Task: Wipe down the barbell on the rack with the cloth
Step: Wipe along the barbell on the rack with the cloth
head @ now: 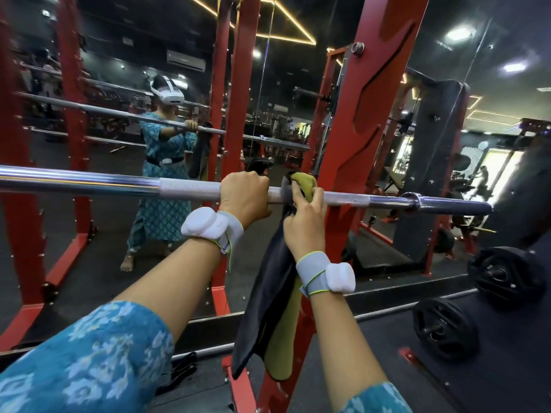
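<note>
A chrome barbell (89, 181) runs across the view at chest height, resting on the red rack (366, 138). My left hand (244, 198) grips its knurled part from above. Right beside it, my right hand (304, 216) presses a grey and yellow-green cloth (268, 317) onto the bar. The cloth's top end is bunched over the bar and the rest hangs down below my right wrist. Both wrists carry white bands.
A mirror behind the rack reflects a person holding the bar. Red rack uprights (71, 114) stand left and right. Black weight plates (447, 329) sit on pegs at the lower right, another plate (504, 275) above them. A padded black post (432, 162) stands at right.
</note>
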Available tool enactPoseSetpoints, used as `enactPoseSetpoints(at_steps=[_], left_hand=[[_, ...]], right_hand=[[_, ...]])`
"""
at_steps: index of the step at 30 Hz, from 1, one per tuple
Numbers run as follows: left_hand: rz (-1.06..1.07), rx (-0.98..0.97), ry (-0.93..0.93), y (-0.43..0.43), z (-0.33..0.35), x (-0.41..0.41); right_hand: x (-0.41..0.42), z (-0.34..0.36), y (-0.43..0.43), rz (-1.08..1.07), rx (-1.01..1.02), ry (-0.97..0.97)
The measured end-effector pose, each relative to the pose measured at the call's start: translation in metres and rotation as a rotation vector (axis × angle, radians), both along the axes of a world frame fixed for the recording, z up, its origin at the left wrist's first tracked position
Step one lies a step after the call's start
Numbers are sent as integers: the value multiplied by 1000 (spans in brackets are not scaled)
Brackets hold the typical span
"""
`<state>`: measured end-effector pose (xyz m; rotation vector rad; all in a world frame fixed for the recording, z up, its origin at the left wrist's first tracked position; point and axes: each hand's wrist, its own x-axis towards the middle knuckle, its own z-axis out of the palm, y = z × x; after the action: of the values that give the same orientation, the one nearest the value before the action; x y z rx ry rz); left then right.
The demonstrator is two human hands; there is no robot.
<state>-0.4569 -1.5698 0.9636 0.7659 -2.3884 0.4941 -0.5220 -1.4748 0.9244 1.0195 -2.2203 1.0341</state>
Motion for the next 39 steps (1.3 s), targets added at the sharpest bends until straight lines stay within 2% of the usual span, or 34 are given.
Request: enactPoseSetpoints(at_steps=[5, 11, 18, 25, 32, 36, 39], left_hand=[[-13, 50, 16, -3, 5, -2], [-48, 120, 4, -6, 11, -3], [-3, 99, 5, -5, 7, -5], [-6, 80, 29, -4, 6, -4], [7, 58, 38, -1, 2, -2], [12, 38, 31, 1, 2, 0], [13, 22, 25, 2, 2, 2]], right_hand=[[7, -10, 3, -57, 10, -58], [12, -2, -3, 56, 50, 58], [-3, -12, 5, -81, -26, -34], [1, -2, -2, 55, -65, 72], [-17, -13, 1, -65, -126, -49], [-13, -30, 1, 198, -375, -161], [-16, -37, 2, 305, -585, -388]])
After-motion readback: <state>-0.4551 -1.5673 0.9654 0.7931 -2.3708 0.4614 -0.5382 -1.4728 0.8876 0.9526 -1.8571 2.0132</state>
